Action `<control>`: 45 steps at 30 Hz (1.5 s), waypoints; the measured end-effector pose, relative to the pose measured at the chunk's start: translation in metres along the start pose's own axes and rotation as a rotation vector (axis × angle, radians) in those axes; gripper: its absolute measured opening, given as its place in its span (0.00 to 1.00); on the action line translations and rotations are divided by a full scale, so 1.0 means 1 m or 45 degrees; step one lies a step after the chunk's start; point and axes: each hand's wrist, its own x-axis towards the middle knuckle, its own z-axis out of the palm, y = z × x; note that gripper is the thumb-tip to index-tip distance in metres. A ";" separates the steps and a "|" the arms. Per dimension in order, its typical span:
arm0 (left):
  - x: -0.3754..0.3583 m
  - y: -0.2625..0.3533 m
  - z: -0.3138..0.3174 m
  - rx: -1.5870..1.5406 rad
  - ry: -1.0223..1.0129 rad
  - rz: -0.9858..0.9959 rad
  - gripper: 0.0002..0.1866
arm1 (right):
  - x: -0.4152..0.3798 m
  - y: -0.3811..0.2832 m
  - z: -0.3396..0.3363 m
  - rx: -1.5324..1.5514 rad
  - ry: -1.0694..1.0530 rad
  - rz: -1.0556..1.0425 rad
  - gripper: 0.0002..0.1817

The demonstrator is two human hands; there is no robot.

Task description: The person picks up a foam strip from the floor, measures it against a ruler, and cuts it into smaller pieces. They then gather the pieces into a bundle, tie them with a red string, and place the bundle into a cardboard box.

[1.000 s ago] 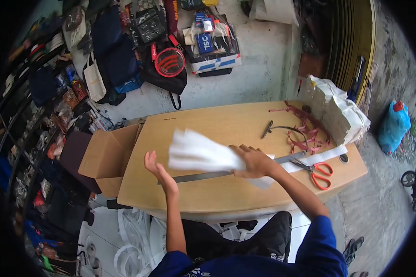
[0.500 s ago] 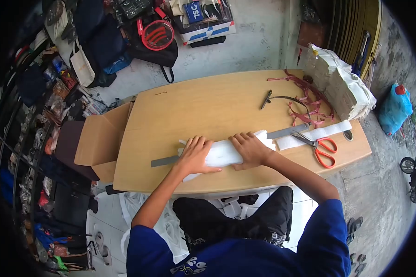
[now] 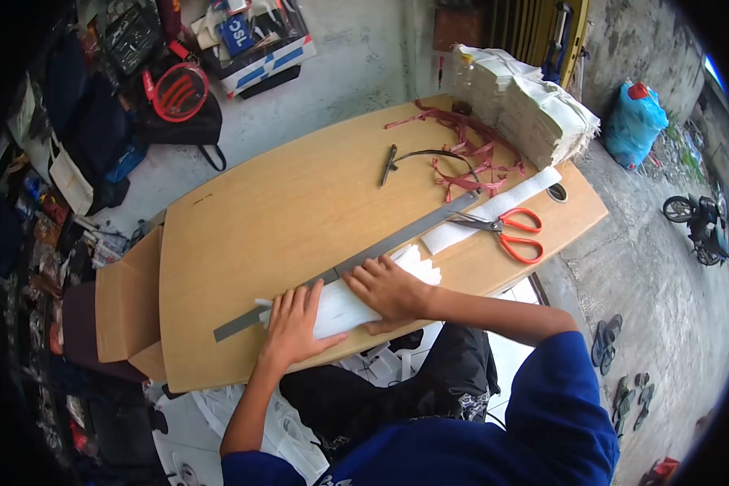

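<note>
A bundle of white, soft-looking strips lies at the near edge of the wooden table. My left hand grips its left end, with the fingers over the top and the thumb on the near side. Round the right part of the bundle curls my right hand. Just beyond the bundle, a long grey metal ruler runs diagonally across the tabletop, close to my fingertips. To the right, orange-handled scissors rest partly over a flat white strip, blades apart.
Red ribbon scraps and a black cord with a dark bar lie toward the back of the table. A tied white stack sits at the far right corner. An open cardboard box stands beside the left edge.
The view has turned, so the table appears tilted. Both hands have drawn the white bundle toward the near edge, off the ruler it was covering. The ruler's middle now shows.
</note>
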 end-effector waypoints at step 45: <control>-0.011 0.006 0.008 -0.054 0.112 -0.074 0.48 | -0.052 0.124 -0.047 -0.754 0.401 1.137 0.09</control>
